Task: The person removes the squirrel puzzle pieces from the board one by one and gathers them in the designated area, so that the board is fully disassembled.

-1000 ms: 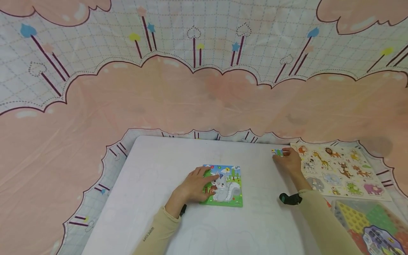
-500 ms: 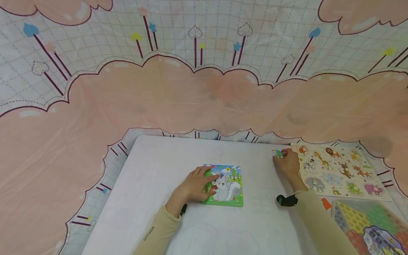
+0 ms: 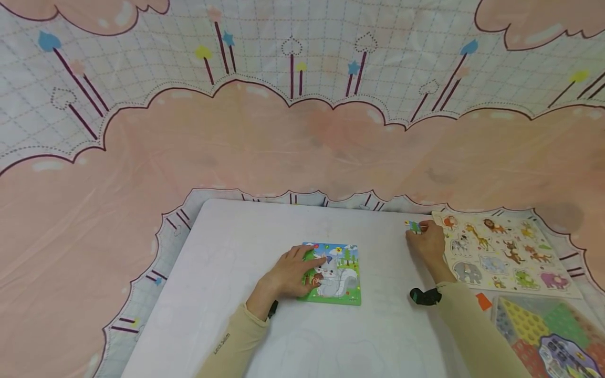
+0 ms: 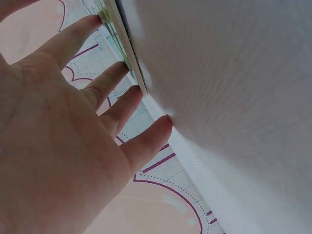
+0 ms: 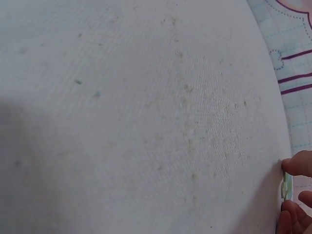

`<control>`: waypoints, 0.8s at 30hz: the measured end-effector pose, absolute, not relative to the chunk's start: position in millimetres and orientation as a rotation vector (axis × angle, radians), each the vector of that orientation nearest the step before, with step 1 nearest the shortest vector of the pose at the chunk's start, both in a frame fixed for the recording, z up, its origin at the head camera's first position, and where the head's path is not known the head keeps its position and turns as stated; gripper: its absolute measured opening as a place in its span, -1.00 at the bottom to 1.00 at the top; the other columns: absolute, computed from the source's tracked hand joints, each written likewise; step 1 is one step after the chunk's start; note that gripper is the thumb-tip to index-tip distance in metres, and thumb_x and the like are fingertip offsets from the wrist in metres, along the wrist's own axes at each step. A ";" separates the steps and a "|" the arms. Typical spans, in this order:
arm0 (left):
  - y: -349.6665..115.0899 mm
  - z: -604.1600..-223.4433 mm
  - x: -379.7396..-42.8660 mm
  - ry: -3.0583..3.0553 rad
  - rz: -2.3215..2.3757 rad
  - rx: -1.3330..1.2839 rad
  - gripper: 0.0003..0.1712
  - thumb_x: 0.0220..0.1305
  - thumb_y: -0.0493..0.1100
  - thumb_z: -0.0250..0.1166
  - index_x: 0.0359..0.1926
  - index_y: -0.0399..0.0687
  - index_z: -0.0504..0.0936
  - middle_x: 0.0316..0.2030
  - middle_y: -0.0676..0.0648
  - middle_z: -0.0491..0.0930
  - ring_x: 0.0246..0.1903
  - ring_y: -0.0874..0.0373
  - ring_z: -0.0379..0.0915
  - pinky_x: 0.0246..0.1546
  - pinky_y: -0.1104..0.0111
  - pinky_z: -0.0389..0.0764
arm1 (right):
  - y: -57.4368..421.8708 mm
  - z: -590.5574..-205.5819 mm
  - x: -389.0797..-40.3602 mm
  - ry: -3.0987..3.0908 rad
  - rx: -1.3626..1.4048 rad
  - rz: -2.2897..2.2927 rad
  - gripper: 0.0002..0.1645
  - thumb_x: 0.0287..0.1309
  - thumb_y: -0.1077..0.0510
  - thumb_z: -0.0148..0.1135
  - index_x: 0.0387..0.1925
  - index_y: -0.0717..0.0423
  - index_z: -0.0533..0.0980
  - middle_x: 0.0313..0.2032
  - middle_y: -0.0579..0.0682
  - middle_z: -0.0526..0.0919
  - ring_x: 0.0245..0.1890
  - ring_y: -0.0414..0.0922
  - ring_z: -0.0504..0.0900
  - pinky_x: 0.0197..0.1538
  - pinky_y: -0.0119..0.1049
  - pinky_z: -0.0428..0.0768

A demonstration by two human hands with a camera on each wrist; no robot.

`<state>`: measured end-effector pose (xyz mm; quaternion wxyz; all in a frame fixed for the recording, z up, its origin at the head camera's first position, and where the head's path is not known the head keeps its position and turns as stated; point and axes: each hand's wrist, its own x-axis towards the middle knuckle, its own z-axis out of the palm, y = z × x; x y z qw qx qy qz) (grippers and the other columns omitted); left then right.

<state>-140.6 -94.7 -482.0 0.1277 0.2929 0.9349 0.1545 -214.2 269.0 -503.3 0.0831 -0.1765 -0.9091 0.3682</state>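
A square squirrel jigsaw puzzle [image 3: 340, 278] with a green lower edge lies on the white table. My left hand [image 3: 288, 274] rests on its left side with fingers spread, covering part of the picture. Seen from the left wrist, several fingertips [image 4: 131, 95] touch the puzzle's surface and the little finger reaches the table beyond it. At the far right of the table, my right hand [image 3: 427, 244] pinches a small puzzle piece [image 3: 414, 227] with green and blue on it between thumb and fingers. Only a thin edge of that piece [image 5: 286, 187] shows in the right wrist view.
An animal picture board [image 3: 508, 254] lies at the right, just beside my right hand. In front of it stands a clear plastic box [image 3: 534, 325] of coloured parts, with a small red piece [image 3: 483, 301] near its corner. A patterned cloth [image 3: 283, 152] hangs behind the table.
My right forearm has shifted slightly left, so the red piece by the box shows more fully. The right hand keeps its pinch on the puzzle piece, and the left hand stays on the puzzle.
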 end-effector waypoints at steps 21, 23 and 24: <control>-95.8 -480.9 -139.9 2.725 0.467 0.879 -0.33 0.28 0.08 0.25 0.40 0.13 0.42 0.43 -0.19 0.14 0.40 -0.18 0.03 0.32 -0.11 0.20 | 197.8 -482.0 -187.8 -2.772 0.109 1.189 -0.64 0.16 0.21 0.35 -0.06 0.38 0.57 -0.17 0.27 0.57 -0.25 0.10 0.60 -0.19 -0.17 0.55; -95.5 -480.8 -139.6 2.723 0.468 0.880 -0.33 0.27 0.08 0.26 0.40 0.13 0.42 0.43 -0.20 0.14 0.39 -0.18 0.03 0.32 -0.11 0.20 | 186.8 -481.4 -180.2 -2.828 0.150 1.187 -0.64 0.15 0.20 0.36 -0.06 0.34 0.58 -0.18 0.23 0.56 -0.25 0.06 0.58 -0.18 -0.18 0.55; -95.3 -480.5 -139.5 2.721 0.467 0.879 -0.33 0.27 0.08 0.26 0.40 0.13 0.42 0.43 -0.20 0.14 0.39 -0.18 0.03 0.32 -0.11 0.20 | 182.3 -481.2 -176.5 -2.852 0.166 1.185 -0.64 0.15 0.20 0.36 -0.07 0.34 0.58 -0.19 0.21 0.56 -0.26 0.04 0.56 -0.19 -0.20 0.55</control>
